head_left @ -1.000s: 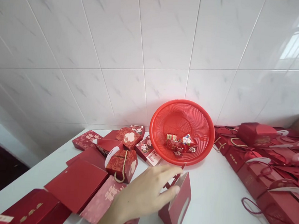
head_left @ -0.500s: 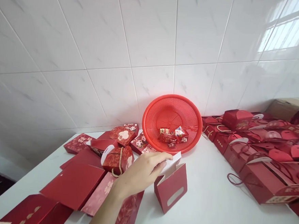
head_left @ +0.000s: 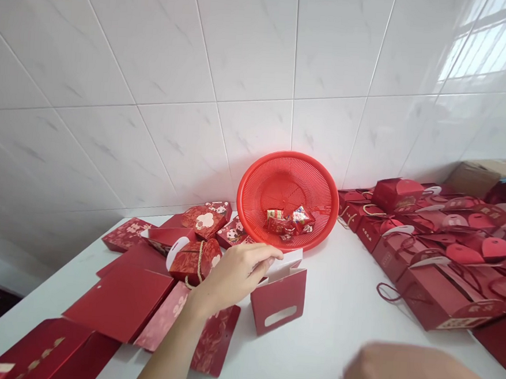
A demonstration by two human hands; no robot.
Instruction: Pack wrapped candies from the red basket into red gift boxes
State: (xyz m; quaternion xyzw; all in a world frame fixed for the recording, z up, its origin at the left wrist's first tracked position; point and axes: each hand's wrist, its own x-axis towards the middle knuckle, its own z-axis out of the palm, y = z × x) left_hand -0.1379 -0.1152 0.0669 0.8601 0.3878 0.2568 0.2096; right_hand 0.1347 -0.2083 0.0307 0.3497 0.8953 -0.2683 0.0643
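With fingers pinched on the raised white inner flap, my left hand [head_left: 241, 269] holds a small dark-red gift box [head_left: 280, 301]. The box stands on the white table, its top open and a pale oval cutout low on its front. At the lower right, my right hand [head_left: 396, 375] is blurred over the table, and its fingers are smeared or out of frame. Just behind the box a red plastic colander [head_left: 253, 184] leans on the tiled wall, with several wrapped sweets [head_left: 289, 221] in its bottom.
Flat and folded red boxes [head_left: 124, 299] spread over the table's left side, beside a patterned box with a rope handle [head_left: 194, 260]. Many assembled red boxes [head_left: 436, 289] crowd the right side. A brown cardboard box [head_left: 472, 179] stands at the far right against the wall.
My right hand has come into view at the lower right. The gift box has turned so its front faces me more squarely, with my left hand still on its flap.
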